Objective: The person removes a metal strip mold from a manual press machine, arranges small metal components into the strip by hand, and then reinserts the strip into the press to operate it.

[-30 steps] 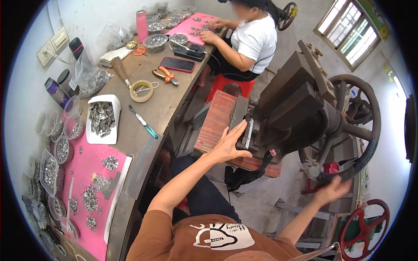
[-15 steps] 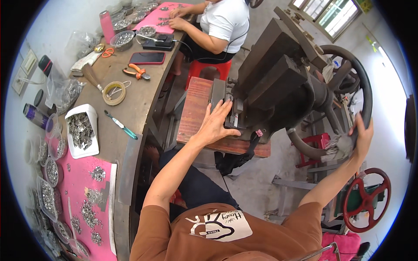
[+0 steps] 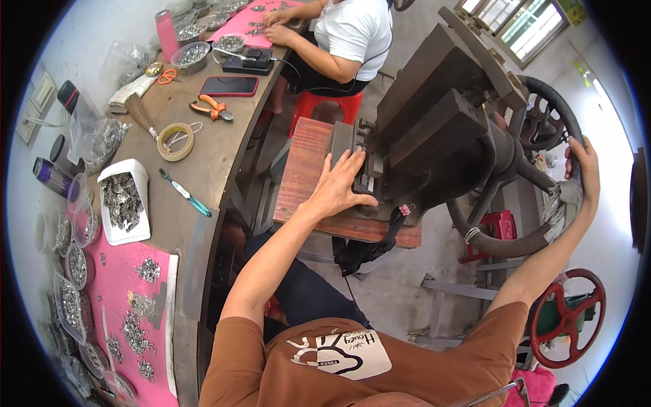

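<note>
A dark hand press (image 3: 434,129) with a heavy metal frame stands on a reddish wooden board (image 3: 306,159). Fingers apart, my left hand (image 3: 337,186) lies against the metal die block (image 3: 367,173) at the foot of the press, with its fingertips by the small clamps and bolts. Whatever lies under that palm is hidden. At the right, my right hand (image 3: 584,166) is wrapped round the rim of the large black handwheel (image 3: 505,247). Just below that hand, a grey rag (image 3: 564,203) is tied around the rim.
A workbench (image 3: 203,152) runs along the left, bearing pliers (image 3: 211,108), a tape roll (image 3: 175,142), a toothbrush (image 3: 186,192) and a white tray (image 3: 144,220) of metal pieces. Another person (image 3: 354,37) sits at its far end. A red handwheel (image 3: 566,319) stands at the lower right.
The black handwheel has turned, carrying its rag up and to the right. My right hand has moved up and outward with the rim. My left hand keeps its place on the die block.
</note>
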{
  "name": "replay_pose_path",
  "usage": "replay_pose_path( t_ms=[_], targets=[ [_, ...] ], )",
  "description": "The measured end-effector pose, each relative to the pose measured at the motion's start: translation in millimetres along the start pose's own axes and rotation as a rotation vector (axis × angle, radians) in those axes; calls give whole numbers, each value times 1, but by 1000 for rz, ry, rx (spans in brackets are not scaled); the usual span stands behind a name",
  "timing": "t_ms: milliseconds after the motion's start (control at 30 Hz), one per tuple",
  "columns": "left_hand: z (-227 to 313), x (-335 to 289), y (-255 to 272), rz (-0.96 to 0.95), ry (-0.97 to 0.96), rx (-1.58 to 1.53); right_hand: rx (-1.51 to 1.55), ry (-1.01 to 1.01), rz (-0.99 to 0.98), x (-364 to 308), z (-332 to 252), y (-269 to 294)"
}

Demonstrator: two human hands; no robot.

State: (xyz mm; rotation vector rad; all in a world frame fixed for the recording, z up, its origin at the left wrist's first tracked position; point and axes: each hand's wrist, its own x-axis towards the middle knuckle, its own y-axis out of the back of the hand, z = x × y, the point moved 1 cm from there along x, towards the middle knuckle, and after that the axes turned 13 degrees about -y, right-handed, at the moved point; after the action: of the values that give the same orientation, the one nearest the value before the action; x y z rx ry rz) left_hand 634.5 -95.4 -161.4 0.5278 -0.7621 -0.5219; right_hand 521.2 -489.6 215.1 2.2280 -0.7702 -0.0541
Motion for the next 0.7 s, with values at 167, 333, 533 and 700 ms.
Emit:
replay_pose_path(
  t_ms=[167, 333, 533, 700],
  targets=[
    [0, 1, 1, 1, 8, 4, 191, 92, 140, -66, 40, -16],
    [-3, -4, 4, -2, 25, 24, 357, 210, 576, -148, 129, -127],
    [-1, 1, -1, -11, 25, 10, 64, 39, 213, -91, 47, -34],
    [2, -4, 1, 0, 33, -1, -26, 104, 117, -38, 13, -12]
  ],
)
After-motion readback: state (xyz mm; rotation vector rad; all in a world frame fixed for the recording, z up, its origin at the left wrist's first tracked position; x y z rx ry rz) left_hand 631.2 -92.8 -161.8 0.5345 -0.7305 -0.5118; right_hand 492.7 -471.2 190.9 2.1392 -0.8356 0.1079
